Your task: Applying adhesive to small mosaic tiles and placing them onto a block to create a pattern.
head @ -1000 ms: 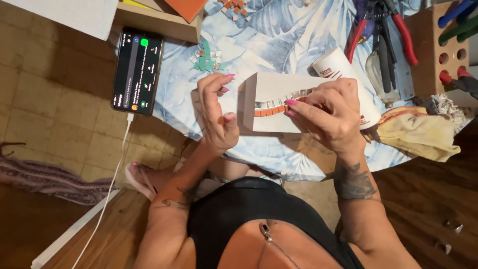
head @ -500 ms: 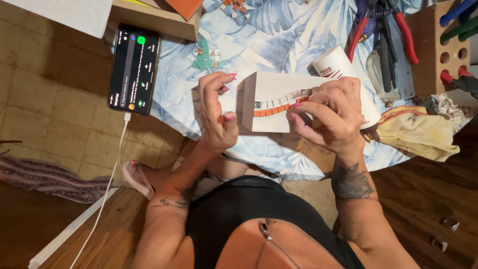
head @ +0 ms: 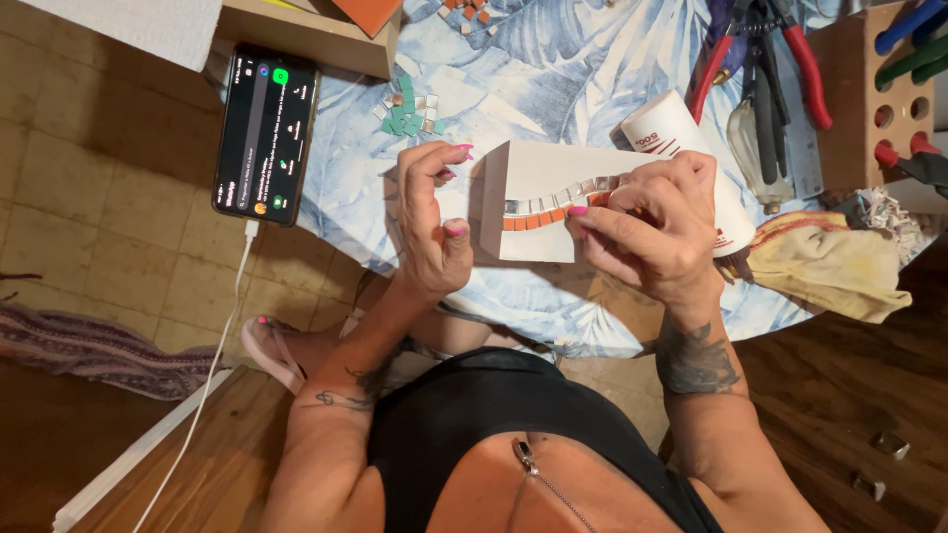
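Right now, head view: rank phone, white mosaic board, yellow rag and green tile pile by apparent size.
1. white mosaic board, partly covered by the right hand
2. yellow rag and phone: too close to rank
3. green tile pile, clearly smallest

1. The pale, matt board [head: 538, 202] under my right hand [head: 652, 232] looks smooth, like painted wood or card.
2. Its curved row of small square tiles [head: 553, 207] is glossy: orange ones and mirror-like silvery ones.
3. The blue leaf-print tablecloth [head: 553, 69] looks like soft, matt cloth.
4. The yellow rag [head: 825, 266], right, is rumpled cloth.
5. The black phone [head: 267, 133], left, has a glossy glass face.
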